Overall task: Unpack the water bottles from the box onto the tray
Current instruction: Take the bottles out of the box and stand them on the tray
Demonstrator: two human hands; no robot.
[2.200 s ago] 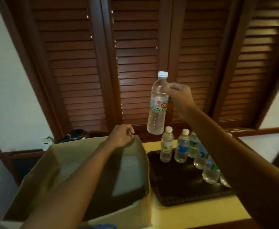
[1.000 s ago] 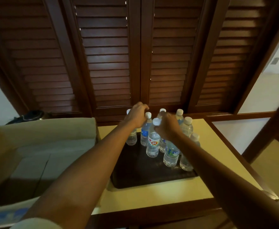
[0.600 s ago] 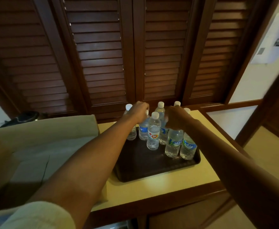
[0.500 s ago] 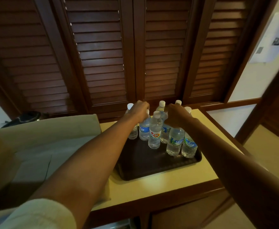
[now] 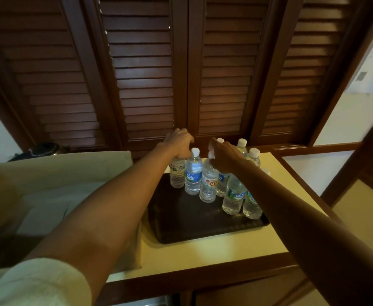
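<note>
1. Since the frame two seconds back, the red-label bottle (image 5: 209,184) has come down from mid-air beside the right hand (image 5: 224,157) and now stands upright on the tray (image 5: 181,226), third from the left in the row.
2. Both hands have gone from the box (image 5: 55,173) side to the bottles at the back of the tray; over the last half second they have hardly shifted.
3. Left hand (image 5: 179,143) sits on top of the far-left bottle (image 5: 177,175), fingers curled down over its cap and neck; it appears to grip it.
4. Right hand hovers over the red-label bottle's cap with fingers bent loosely. I cannot tell whether it pinches the cap or has let go.
5. Blue-label bottle (image 5: 193,173) stands between the two hands, touching its neighbours. More bottles run to the right, two of them near the tray's right edge.
6. Judgement: this bottle is delivered, and the hands seem to be tidying the row, not fetching.
7. Box lies left of the tray with its flap open. Its inside is mostly hidden by the left arm, so whether bottles remain cannot be told.
8. Risk: the bottles are packed close, so a nudge could topple several.
</note>
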